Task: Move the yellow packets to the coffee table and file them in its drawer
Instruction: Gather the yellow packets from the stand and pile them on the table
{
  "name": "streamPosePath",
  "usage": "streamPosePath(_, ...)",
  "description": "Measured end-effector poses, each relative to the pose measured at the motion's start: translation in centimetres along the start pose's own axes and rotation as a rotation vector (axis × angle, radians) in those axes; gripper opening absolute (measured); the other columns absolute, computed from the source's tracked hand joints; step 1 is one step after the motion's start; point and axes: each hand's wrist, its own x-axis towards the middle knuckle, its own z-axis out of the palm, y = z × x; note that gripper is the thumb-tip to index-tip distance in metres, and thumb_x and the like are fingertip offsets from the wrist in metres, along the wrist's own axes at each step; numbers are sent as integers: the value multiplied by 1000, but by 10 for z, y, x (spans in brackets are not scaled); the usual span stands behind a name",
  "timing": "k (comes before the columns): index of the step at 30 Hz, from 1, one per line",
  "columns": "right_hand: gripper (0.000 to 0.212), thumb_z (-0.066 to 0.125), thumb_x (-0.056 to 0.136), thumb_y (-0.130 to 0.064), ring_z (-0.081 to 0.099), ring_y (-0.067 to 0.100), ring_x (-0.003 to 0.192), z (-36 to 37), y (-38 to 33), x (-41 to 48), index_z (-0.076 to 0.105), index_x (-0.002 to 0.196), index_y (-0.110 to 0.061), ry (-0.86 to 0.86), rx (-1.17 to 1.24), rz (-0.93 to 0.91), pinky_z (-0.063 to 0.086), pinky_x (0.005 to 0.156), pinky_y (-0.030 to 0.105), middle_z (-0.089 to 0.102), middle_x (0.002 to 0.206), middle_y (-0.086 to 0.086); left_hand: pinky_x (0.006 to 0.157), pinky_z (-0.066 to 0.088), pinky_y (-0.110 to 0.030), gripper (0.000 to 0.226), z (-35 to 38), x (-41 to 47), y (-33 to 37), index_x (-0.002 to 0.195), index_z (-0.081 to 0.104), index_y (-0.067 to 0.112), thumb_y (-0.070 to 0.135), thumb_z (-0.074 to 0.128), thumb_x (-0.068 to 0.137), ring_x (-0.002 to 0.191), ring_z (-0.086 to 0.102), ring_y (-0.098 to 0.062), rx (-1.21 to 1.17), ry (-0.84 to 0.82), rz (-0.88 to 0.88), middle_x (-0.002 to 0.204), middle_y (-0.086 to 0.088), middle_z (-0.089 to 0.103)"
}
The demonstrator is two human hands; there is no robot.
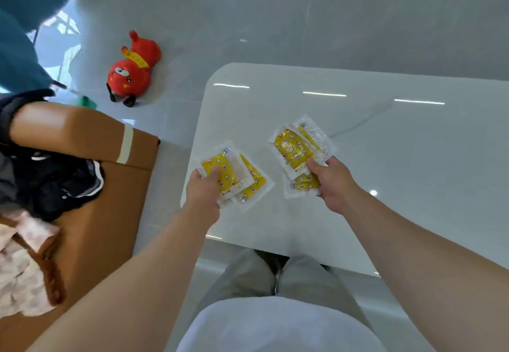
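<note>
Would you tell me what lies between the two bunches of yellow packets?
Only bare white tabletop shows between the left hand's packets and the right hand's packets, in the head view.

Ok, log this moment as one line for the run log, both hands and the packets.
left hand: grips yellow packets | right hand: grips second bunch | both over white table | drawer: not in view

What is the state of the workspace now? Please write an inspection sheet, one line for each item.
Surface: glossy white table, bare apart from the packets.
Job's things: left packets and right packets, fanned over the table.
Clutter: nothing seen on the table.
Hands: left hand grips one bunch; right hand grips the other.
Cables: nothing seen.
Surroundings: red plush toy on the floor; brown sofa with clothes; drawer not visible.
</note>
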Motion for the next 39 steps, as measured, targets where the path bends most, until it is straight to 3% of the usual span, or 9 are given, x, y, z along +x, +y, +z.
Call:
streamPosePath(3, 15, 68, 98, -28, 75, 25, 97, 3, -19, 34, 66, 113, -28, 58, -11, -10, 56, 67, 34, 76, 113, 1, 85, 60, -58, 10, 31, 35, 23, 106, 67, 32, 25, 62, 101, 98, 74, -27, 39, 20, -22, 111, 0, 75)
streamPosePath(15, 3, 64, 98, -26, 73, 24, 98, 38, -60, 179, 63, 98, -29, 273, 18, 62, 61, 86, 54, 72, 108, 0, 90, 59, -51, 13, 146, 186, 69, 111, 63, 28, 32, 63, 98, 100, 70, -25, 322, -21, 20, 112, 1, 70)
streamPosePath(18, 2, 63, 98, -26, 72, 25, 100, 47, -61, 213, 63, 99, -28, 292, -5, 89, 62, 81, 45, 70, 105, -1, 89, 59, -46, 11, 171, 217, 73, 109, 61, 26, 31, 62, 99, 99, 69, -23, 370, -24, 48, 108, 2, 68)
streamPosePath(22, 4, 64, 98, -30, 70, 27, 102, 55, -69, 250, 60, 96, -28, 313, 10, 118, 60, 88, 49, 67, 104, 1, 82, 59, -40, 6, 197, 249, 77, 105, 59, 26, 28, 61, 100, 99, 68, -23, 444, -44, 92, 107, 2, 68)
streamPosePath(26, 7, 64, 96, -29, 70, 27, 100, 60, -79, 273, 61, 90, -28, 306, 14, 118, 59, 91, 53, 69, 103, 0, 61, 51, -27, 12, 220, 264, 90, 112, 58, 23, 27, 60, 101, 88, 65, -19, 496, -55, 129, 100, 5, 65)
streamPosePath(30, 6, 65, 94, -28, 71, 29, 99, 61, -82, 291, 61, 90, -28, 318, 8, 114, 59, 91, 53, 69, 104, 1, 73, 55, -33, 14, 238, 275, 98, 113, 60, 24, 30, 60, 100, 92, 66, -19, 540, -68, 128, 105, 4, 67)
streamPosePath(32, 6, 64, 93, -29, 69, 30, 101, 61, -82, 296, 63, 98, -26, 336, -25, 113, 58, 92, 52, 69, 107, 2, 72, 54, -31, 12, 245, 280, 97, 111, 58, 24, 30, 60, 101, 89, 65, -17, 570, -75, 138, 101, 6, 65)
streamPosePath(36, 40, 61, 99, -29, 61, 30, 117, 63, -79, 297, 57, 135, -15, 399, -133, 137, 53, 99, 41, 62, 130, 6, 81, 56, -35, 9, 248, 285, 87, 108, 56, 24, 29, 59, 101, 93, 65, -20, 624, -79, 156, 98, 7, 64)
streamPosePath(39, 46, 57, 102, -27, 56, 29, 117, 63, -70, 300, 48, 145, -12, 415, -182, 176, 45, 85, 32, 57, 137, 7, 81, 55, -35, 12, 247, 286, 78, 110, 57, 23, 30, 58, 101, 96, 65, -20, 646, -71, 128, 101, 6, 65)
